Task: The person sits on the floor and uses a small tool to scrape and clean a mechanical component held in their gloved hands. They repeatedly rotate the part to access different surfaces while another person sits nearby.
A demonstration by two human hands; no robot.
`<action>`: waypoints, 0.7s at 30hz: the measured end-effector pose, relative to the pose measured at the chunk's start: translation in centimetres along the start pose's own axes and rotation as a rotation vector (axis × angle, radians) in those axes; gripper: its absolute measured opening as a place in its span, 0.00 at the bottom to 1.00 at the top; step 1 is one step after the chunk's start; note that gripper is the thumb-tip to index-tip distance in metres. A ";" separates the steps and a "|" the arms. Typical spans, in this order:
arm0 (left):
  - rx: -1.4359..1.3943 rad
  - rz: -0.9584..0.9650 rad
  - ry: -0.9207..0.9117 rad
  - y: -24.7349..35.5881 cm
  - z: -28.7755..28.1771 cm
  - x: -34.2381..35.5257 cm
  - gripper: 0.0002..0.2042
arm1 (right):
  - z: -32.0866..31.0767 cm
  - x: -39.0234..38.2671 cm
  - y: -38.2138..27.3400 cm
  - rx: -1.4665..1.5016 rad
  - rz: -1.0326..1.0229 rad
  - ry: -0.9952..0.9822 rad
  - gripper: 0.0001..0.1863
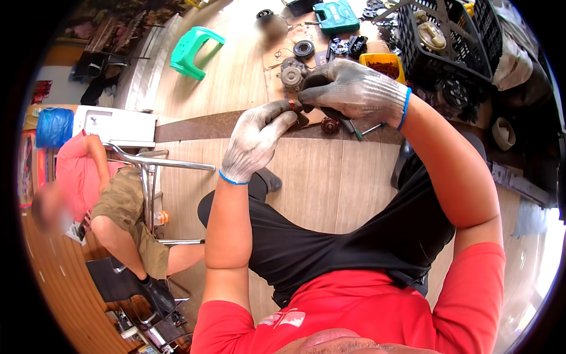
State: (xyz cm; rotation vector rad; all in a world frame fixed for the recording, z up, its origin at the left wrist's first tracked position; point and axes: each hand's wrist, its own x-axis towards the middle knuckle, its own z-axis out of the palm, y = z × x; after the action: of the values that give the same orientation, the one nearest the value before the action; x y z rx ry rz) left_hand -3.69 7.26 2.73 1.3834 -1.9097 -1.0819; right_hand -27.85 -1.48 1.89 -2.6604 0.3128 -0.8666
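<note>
Both my hands wear greyish-white knit work gloves with blue cuffs, and they meet above the floor. The fingers of my left hand (254, 140) pinch a small part with a red bit (292, 105) at the fingertips. My right hand (358, 93) is closed close beside it, its fingers curled; what it grips is mostly hidden. Below the right hand lies a round reddish-brown part (329, 125), and a screwdriver with a green end (369, 131) is beside it. Just beyond the fingers sits a round grey metal motor-like part (292, 77).
Farther off are a black ring-shaped wheel (303, 49), a teal tool case (336, 16), a yellow tray (401, 69) of brownish pieces and a black crate (413, 50). A green stool (194, 52) stands at upper left. Another person (127, 194) sits at left near a metal-framed chair (177, 163).
</note>
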 end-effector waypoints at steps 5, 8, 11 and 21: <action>-0.231 -0.165 0.234 0.4 0.6 0.5 0.15 | 0.3 1.0 -2.1 0.481 0.413 -0.035 0.13; -0.351 -0.186 0.259 0.2 0.2 0.5 0.16 | -0.5 2.3 -4.3 0.599 0.766 -0.173 0.10; -0.567 -0.132 0.293 -0.1 0.5 0.7 0.19 | 0.8 1.4 -3.5 0.385 0.482 -0.069 0.10; -1.031 -0.027 0.319 -0.3 0.4 0.6 0.20 | 3.6 1.6 -4.2 0.520 0.602 -0.046 0.10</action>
State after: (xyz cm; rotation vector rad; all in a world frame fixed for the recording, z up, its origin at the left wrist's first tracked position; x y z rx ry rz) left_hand -4.06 6.78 2.20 0.8811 -0.8466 -1.4405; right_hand -23.98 2.79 1.52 -1.9368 0.7177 -0.5849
